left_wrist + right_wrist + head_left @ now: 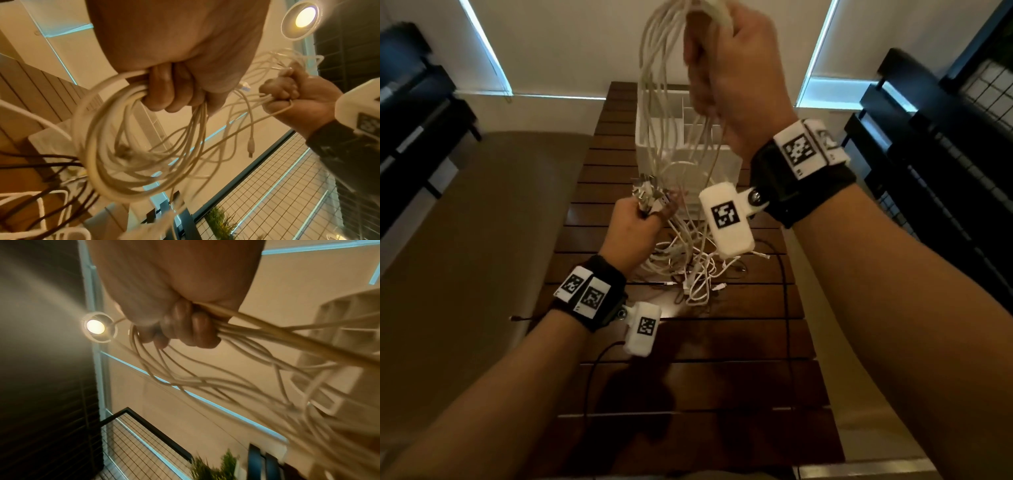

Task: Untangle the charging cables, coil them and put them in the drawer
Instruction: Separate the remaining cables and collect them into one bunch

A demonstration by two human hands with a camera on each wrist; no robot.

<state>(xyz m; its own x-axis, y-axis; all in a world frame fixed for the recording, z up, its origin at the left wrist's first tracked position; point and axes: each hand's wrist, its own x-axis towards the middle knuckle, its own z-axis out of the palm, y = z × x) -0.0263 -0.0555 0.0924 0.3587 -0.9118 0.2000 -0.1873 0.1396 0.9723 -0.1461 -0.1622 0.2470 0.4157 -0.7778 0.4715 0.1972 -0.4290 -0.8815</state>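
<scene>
My right hand (732, 68) is raised high and grips a bunch of white charging cables (664, 102) in its fist. The strands hang down in long loops to my left hand (633, 226), which grips a cluster of their plug ends (650, 197). Below, the rest of the cables lie as a tangle (698, 274) on the slatted wooden table (688, 377). The white drawer (729, 164), with dividers inside, stands behind the hanging strands. The left wrist view has my left hand (170, 87) curled round cable loops (123, 146). My right hand (185, 327) is clenched on cables (226, 361).
Thin black wires (786, 308) run along the table's right side toward me. A beige padded seat (482, 240) lies left of the table. Black wire-grid shelving (945, 154) stands at the right, dark furniture (414, 102) at the far left.
</scene>
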